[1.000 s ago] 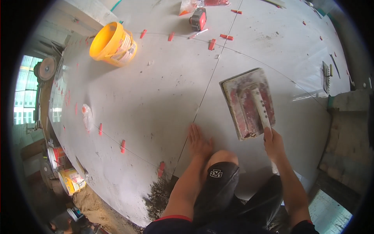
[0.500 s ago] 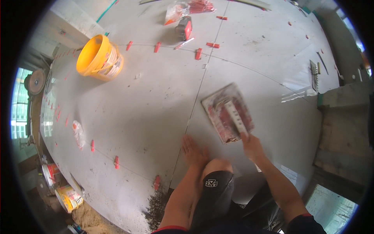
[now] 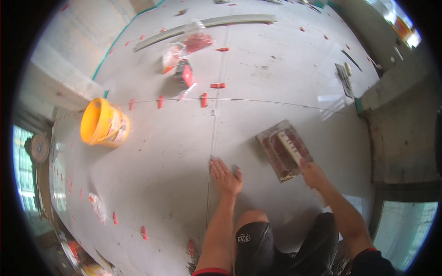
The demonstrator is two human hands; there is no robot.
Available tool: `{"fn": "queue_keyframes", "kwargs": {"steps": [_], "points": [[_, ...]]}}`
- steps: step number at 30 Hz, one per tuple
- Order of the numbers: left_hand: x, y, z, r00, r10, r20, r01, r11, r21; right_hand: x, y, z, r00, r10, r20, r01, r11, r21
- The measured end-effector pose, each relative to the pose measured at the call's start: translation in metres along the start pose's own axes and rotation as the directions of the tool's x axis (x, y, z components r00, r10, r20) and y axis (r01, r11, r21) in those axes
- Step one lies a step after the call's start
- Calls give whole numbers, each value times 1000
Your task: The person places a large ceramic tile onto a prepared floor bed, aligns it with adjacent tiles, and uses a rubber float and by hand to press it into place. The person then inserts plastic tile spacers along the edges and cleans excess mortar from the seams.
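Observation:
My right hand (image 3: 313, 174) is closed round the near end of the pale handle of a rectangular float (image 3: 269, 136). The float has a dusty, red-brown plate and is held just over or against the pale grey floor tiles; I cannot tell whether it touches. My left hand (image 3: 226, 178) is laid palm down on the tile, fingers stretched out and thumb apart, its fingertips by the thin joint line (image 3: 213, 145) between two tiles. Red levelling wedges (image 3: 204, 100) sit along the cross joint ahead.
A yellow bucket (image 3: 120, 133) stands at the left. Ahead lie a red and black device (image 3: 185, 73), plastic bags (image 3: 174, 56) and a long straight bar (image 3: 207, 23). A notched trowel (image 3: 343, 80) rests at the far right. Another plastic bag (image 3: 97, 207) lies at the left.
My view has tilted further ahead, so the bucket and wedges appear lower. The float appears farther right of my left hand, whose thumb now shows spread from the fingers.

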State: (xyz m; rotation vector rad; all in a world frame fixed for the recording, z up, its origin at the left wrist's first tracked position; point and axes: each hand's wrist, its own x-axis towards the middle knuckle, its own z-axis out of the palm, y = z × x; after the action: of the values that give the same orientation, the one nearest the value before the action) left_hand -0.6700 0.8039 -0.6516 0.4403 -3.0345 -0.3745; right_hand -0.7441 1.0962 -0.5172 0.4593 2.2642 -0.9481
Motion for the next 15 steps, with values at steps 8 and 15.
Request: {"fn": "queue_keyframes", "kwargs": {"steps": [8, 15], "points": [[33, 14, 12, 975, -10, -224, 36, 993, 112, 13, 147, -75, 901, -101, -423, 64, 993, -102], [42, 5, 12, 991, -3, -136, 31, 979, 202, -17, 165, -124, 895, 41, -444, 22, 991, 135]]}}
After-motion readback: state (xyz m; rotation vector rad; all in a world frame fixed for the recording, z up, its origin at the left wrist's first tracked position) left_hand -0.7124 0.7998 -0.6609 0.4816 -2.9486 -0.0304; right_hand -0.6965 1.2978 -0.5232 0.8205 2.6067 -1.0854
